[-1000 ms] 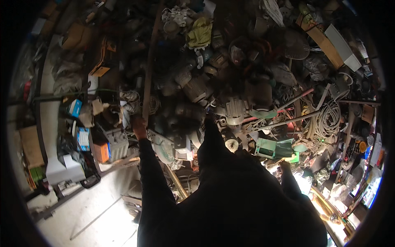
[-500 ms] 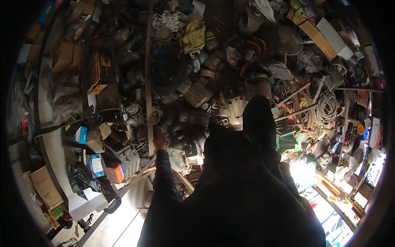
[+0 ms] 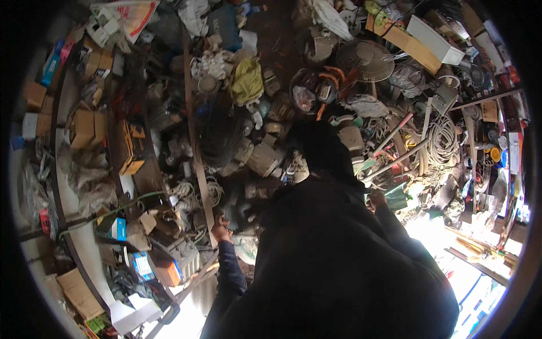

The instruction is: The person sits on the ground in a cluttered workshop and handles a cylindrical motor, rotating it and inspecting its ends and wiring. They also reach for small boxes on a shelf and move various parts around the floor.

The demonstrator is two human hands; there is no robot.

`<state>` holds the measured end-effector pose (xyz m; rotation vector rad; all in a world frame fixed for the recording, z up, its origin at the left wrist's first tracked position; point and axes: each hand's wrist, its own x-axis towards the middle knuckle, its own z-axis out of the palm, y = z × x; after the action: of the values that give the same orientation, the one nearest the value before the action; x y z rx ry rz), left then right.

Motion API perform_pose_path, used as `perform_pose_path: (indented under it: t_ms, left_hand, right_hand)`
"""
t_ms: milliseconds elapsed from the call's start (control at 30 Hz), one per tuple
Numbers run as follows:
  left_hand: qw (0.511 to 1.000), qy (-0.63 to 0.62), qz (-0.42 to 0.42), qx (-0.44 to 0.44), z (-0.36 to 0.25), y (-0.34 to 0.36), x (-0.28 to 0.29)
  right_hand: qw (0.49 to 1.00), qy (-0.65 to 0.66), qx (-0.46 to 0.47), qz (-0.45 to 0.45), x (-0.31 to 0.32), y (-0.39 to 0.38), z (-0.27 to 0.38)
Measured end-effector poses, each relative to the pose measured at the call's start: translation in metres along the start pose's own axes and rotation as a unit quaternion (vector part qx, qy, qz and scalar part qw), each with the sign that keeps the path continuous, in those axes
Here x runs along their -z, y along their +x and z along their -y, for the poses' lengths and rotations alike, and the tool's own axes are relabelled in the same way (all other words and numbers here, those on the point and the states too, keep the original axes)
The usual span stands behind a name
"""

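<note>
My left hand point(image 3: 222, 230) is curled against a long, narrow metal post point(image 3: 197, 152), its fingers closed around the lower part. Motors and machine parts point(image 3: 262, 159), grey with dust, lie just beyond it. On the other side of my dark-clothed body point(image 3: 339, 243), my right hand point(image 3: 376, 200) shows only in part, close to a green plastic piece point(image 3: 396, 198). Its fingers are too small and dim to make out, and what it touches, if anything, is unclear. A long bar point(image 3: 395, 163) slants above that hand.
Clutter fills the floor: a yellow bag point(image 3: 247, 82), a fan point(image 3: 367, 60), a coiled hose point(image 3: 443, 141) and a pole with a red end point(image 3: 395, 131). Shelves at left bear cardboard boxes point(image 3: 84, 129) and a white open box point(image 3: 134, 314). Strong light comes from the lower right.
The view has shifted, and my body now leans more to the left. My right hand has come into sight beside the green piece. My left hand stays at the post.
</note>
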<state>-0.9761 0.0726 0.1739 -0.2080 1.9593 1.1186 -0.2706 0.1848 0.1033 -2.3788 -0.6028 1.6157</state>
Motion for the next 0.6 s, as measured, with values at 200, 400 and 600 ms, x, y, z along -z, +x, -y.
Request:
perform_pose_path:
  t_ms: [200, 400, 600]
  left_hand:
    - [0.996, 0.071, -0.05, 0.015, 0.004, 0.02, 0.001]
    - [0.991, -0.03, -0.09, 0.094, 0.018, 0.034, 0.015]
    - [0.898, 0.408, -0.167, 0.015, -0.03, 0.002, -0.049]
  right_hand:
    - [0.995, -0.077, 0.041, -0.038, -0.036, 0.041, 0.111]
    - [1.0, -0.019, 0.008, -0.001, -0.057, 0.092, 0.183]
    - [0.799, -0.504, 0.319, -0.079, -0.034, 0.177, 0.241]
